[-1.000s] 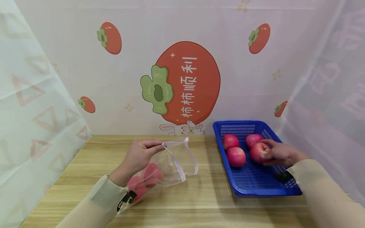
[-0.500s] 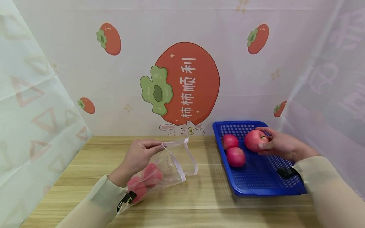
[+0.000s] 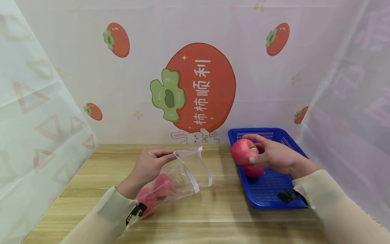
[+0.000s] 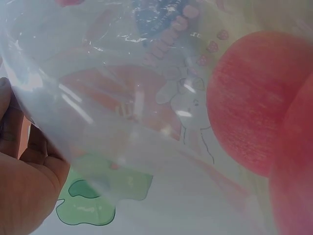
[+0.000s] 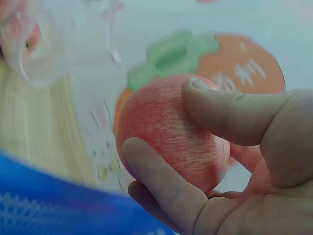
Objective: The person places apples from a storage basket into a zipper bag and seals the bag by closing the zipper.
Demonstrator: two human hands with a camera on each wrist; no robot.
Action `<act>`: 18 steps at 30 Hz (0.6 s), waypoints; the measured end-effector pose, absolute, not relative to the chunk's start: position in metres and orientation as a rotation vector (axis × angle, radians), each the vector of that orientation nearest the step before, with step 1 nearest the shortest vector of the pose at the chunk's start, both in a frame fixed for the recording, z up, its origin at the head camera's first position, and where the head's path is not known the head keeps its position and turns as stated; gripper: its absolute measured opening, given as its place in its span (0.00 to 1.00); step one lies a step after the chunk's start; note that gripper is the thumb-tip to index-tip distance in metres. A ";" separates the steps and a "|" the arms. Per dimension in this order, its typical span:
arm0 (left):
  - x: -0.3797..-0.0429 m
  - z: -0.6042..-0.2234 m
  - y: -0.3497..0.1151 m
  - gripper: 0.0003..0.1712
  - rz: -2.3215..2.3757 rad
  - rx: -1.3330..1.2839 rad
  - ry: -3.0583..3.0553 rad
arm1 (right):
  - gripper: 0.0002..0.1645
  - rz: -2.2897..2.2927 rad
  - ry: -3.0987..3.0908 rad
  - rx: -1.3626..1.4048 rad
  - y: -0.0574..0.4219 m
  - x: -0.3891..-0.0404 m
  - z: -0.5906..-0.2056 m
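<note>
Left hand (image 3: 148,167): thumb and fingers pinching the rim of a clear plastic bag (image 3: 181,178), mouth held spread, facing the bench's right side. Bag is on the left half of the bench (image 3: 91,176), well in from the left edge. Two red apples inside, one farther from the wrist (image 3: 163,186), one nearer (image 3: 147,200), down by the closed end. Left wrist view shows them touching or overlapping; can't tell which.

Right hand (image 3: 275,156): gripping another apple (image 3: 242,151), thumb on one side, fingers curled round the other, stem end turned toward the palm. In the head view that apple sits across the left rim of the blue basket (image 3: 274,205); right wrist view has the basket rim below it. Basket is at the bench's back right corner. One more apple (image 3: 254,172) in it, by the left wall, partly covered by the held one.

Both sleeves pale; black strap on the left wrist (image 3: 137,210). Backdrop (image 3: 195,20) along the back edge: persimmon print (image 3: 211,51), rabbit below.
</note>
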State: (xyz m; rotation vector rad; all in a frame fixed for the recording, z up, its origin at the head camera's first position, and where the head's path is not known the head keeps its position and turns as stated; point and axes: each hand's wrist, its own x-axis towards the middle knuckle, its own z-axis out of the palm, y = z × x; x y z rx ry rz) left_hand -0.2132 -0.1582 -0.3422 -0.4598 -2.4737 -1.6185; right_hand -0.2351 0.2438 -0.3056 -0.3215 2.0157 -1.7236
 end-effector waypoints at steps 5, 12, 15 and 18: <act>-0.214 -0.342 -0.158 0.09 -1.615 -0.454 -2.475 | 0.53 -1.691 2.039 -0.339 0.212 -0.225 -0.303; -0.216 -0.342 -0.157 0.10 -1.633 -0.448 -2.466 | 0.49 -1.664 2.023 -0.395 0.166 -0.216 -0.311; -0.216 -0.341 -0.156 0.10 -1.641 -0.445 -2.467 | 0.48 -1.633 2.055 -0.406 0.151 -0.213 -0.311; -0.215 -0.340 -0.155 0.10 -1.648 -0.448 -2.462 | 0.46 -1.602 2.084 -0.416 0.140 -0.211 -0.311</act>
